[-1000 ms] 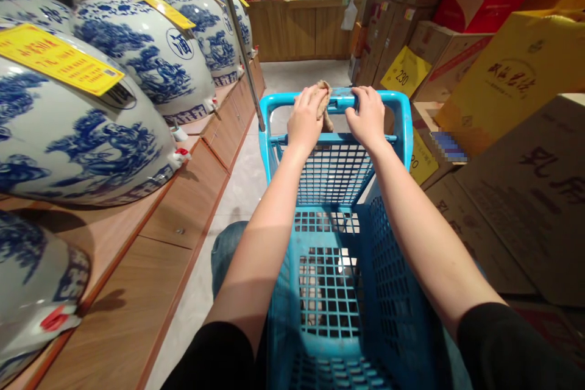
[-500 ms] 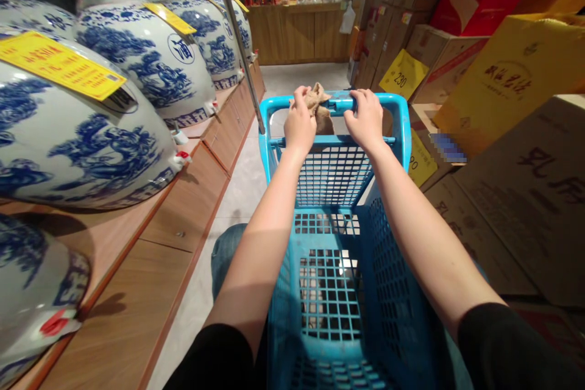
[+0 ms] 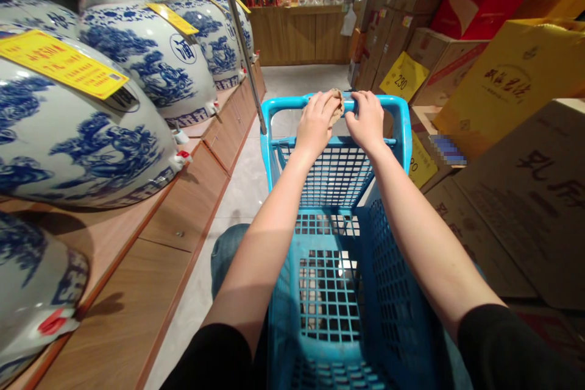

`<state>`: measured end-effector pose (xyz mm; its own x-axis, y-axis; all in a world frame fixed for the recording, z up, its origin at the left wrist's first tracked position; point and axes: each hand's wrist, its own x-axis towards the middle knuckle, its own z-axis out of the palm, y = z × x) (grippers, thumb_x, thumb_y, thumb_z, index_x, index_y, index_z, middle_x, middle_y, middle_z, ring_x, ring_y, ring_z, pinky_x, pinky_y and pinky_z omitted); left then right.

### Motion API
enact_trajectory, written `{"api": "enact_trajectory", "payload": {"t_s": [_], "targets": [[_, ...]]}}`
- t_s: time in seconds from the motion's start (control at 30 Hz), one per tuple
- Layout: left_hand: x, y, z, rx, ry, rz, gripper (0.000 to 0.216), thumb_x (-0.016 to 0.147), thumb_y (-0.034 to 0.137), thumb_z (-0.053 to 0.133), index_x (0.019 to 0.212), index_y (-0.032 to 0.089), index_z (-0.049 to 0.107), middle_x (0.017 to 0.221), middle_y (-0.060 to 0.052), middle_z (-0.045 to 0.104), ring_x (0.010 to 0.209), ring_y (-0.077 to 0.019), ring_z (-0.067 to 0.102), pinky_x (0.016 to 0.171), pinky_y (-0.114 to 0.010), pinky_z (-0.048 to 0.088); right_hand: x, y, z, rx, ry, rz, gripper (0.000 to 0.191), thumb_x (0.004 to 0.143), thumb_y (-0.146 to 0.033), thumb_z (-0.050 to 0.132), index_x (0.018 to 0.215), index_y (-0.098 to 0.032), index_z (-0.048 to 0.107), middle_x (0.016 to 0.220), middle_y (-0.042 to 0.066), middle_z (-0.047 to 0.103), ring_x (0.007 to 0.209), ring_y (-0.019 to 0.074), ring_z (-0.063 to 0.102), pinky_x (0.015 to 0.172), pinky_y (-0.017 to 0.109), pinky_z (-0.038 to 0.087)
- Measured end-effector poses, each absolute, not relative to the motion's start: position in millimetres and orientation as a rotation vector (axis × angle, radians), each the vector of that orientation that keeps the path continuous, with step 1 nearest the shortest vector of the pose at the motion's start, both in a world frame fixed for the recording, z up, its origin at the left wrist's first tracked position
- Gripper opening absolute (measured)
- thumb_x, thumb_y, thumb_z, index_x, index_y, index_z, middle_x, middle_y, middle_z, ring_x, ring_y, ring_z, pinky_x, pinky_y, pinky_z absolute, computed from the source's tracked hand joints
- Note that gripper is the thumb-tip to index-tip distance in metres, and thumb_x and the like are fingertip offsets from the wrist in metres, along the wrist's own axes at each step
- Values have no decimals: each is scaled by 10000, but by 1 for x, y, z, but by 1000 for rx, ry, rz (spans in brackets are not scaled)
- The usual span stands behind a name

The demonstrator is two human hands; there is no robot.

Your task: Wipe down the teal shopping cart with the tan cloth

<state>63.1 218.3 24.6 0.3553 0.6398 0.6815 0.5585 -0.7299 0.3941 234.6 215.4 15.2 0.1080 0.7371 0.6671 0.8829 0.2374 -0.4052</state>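
Observation:
A blue plastic shopping cart [image 3: 402, 128] stands in front of me in a shop aisle, its mesh basket below my arms. My left hand [image 3: 317, 122] presses a small brown cloth [image 3: 337, 111] onto the cart's far top bar, fingers curled over it. My right hand [image 3: 367, 119] grips the same bar just to the right of the cloth, fingers wrapped round it. Most of the cloth is hidden under my left hand.
Large blue-and-white ceramic jars [image 3: 146, 67] with red tops and yellow price tags sit on a wooden shelf [image 3: 183, 207] at my left. Stacked cardboard boxes [image 3: 516, 79] line the right. A metal pole [image 3: 240, 42] rises beside the cart. A wooden counter [image 3: 301, 30] closes the aisle.
My left hand slid the brown cloth rightwards along the bar, close to my right hand, and now covers it more. My right hand stayed on the bar.

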Motion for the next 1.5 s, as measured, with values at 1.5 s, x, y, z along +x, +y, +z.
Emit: {"api": "enact_trajectory", "payload": {"t_s": [1.5], "targets": [[22,249,10,2111,1332,1542,468,941,181,577,1389,303,640,1571,-54,573,1568,-296,403,1346,-497,286,235,219,13,-1513,-1659,-232,523,842,-201,484,1353,-234,592,1444,156,604,1436,368,467,1200,656,376]]}}
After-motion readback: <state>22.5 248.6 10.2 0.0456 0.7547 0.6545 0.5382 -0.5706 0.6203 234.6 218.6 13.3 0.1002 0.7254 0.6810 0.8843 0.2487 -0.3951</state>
